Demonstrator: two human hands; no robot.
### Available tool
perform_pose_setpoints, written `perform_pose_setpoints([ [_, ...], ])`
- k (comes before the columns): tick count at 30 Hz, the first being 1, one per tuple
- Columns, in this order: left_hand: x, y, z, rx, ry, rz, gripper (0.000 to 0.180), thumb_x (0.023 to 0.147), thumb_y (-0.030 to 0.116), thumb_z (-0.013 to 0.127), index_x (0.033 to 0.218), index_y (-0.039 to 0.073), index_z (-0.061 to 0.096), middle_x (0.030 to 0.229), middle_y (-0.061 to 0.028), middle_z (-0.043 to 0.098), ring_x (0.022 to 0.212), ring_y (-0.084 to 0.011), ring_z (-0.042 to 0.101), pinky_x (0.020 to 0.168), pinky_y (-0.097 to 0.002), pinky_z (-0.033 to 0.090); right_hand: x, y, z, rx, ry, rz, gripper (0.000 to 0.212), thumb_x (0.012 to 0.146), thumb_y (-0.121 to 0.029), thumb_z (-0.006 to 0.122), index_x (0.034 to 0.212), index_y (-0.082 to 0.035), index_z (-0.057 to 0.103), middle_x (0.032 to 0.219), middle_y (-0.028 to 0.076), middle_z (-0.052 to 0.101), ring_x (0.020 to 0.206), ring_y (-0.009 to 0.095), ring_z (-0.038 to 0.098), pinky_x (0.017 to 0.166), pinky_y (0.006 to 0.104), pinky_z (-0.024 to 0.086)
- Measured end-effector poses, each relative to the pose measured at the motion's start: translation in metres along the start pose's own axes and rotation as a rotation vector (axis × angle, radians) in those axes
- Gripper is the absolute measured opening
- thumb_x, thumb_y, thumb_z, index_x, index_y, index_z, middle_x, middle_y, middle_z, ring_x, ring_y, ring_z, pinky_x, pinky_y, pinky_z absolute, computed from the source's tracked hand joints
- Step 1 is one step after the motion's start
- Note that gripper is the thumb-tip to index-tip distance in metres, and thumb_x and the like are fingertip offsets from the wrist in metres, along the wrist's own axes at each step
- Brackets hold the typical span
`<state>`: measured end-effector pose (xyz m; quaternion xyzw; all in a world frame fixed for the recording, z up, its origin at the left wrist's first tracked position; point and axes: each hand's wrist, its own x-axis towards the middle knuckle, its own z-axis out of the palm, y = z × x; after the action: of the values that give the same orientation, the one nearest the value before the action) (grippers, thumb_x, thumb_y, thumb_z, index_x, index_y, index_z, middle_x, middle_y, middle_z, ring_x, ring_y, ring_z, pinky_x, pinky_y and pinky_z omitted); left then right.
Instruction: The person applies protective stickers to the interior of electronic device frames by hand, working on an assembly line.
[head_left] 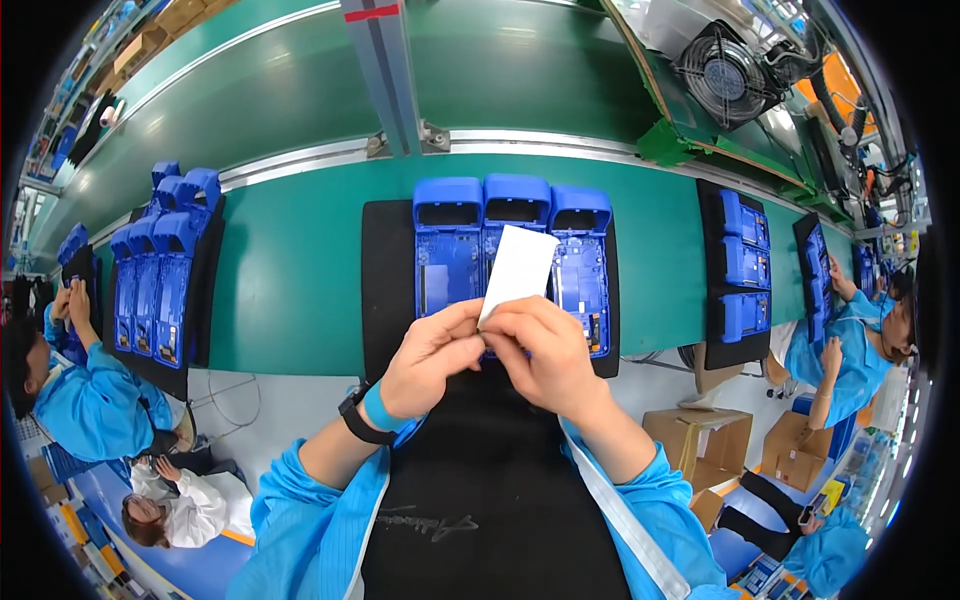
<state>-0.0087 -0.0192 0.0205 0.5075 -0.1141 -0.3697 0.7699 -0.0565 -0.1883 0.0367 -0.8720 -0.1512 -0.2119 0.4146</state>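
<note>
Between my two hands, over the middle of the bench, a white paper sheet or strip [520, 268] stands tilted upward. My left hand [432, 357] pinches at its lower end, fingertips pressed together. The fingers of my right hand [542, 350] close on the same lower end, meeting the left fingertips. Any small piece between the fingertips is too tiny to make out. Just beyond my hands, three blue plastic housings [447, 245] lie side by side on a black mat [388, 260]. The paper hides part of the middle housing; the right one shows circuit parts inside.
More blue housings sit on black mats at left [160, 260] and right [745, 245] on the green bench [300, 270]. A metal post [385, 80] rises behind. A fan [722, 75] sits on the upper right shelf. Co-workers sit either side; cardboard boxes [700, 440] stand lower right.
</note>
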Motion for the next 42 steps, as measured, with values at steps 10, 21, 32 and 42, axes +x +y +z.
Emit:
perform_pose_setpoints([
  [10, -0.009, 0.004, 0.002, 0.637, 0.021, 0.242, 0.054, 0.082, -0.006, 0.062, 0.133, -0.008, 0.046, 0.075, -0.0092, 0.055, 0.061, -0.0146, 0.052, 0.061, -0.0289, 0.044, -0.003, 0.004, -0.002, 0.119, -0.133, 0.102, 0.017, 0.075, 0.006, 0.07, 0.09, 0.0, 0.063, 0.088, 0.011, 0.063, 0.077, 0.025, 0.063, 0.067, 0.0322, 0.052],
  [21, -0.005, 0.014, 0.001, 0.819, 0.006, 0.357, 0.05, 0.079, -0.009, 0.06, 0.128, -0.01, 0.049, 0.08, -0.0145, 0.055, 0.067, -0.026, 0.055, 0.061, -0.0337, 0.045, 0.004, 0.011, -0.001, 0.08, -0.163, 0.025, 0.017, 0.075, 0.006, 0.069, 0.086, 0.0, 0.059, 0.082, 0.011, 0.059, 0.071, 0.027, 0.058, 0.062, 0.0333, 0.047],
  [32, 0.003, 0.008, 0.006, 1.137, 0.224, 0.585, 0.041, 0.075, -0.008, 0.06, 0.117, -0.008, 0.057, 0.088, -0.0152, 0.063, 0.078, -0.0299, 0.059, 0.067, -0.0359, 0.051, -0.004, 0.018, -0.017, 0.287, -0.168, 0.22, 0.01, 0.082, 0.007, 0.058, 0.085, -0.001, 0.052, 0.079, 0.009, 0.052, 0.068, 0.022, 0.051, 0.062, 0.0309, 0.042],
  [42, -0.007, -0.028, -0.048, 0.301, 0.504, 0.323, 0.029, 0.097, 0.002, 0.05, 0.124, -0.007, 0.047, 0.103, -0.0104, 0.068, 0.098, -0.0141, 0.061, 0.089, -0.0273, 0.046, -0.004, 0.069, -0.083, -0.203, -0.645, 0.321, 0.007, 0.082, 0.0, 0.061, 0.086, -0.002, 0.055, 0.083, 0.011, 0.053, 0.082, 0.03, 0.053, 0.073, 0.0381, 0.045],
])
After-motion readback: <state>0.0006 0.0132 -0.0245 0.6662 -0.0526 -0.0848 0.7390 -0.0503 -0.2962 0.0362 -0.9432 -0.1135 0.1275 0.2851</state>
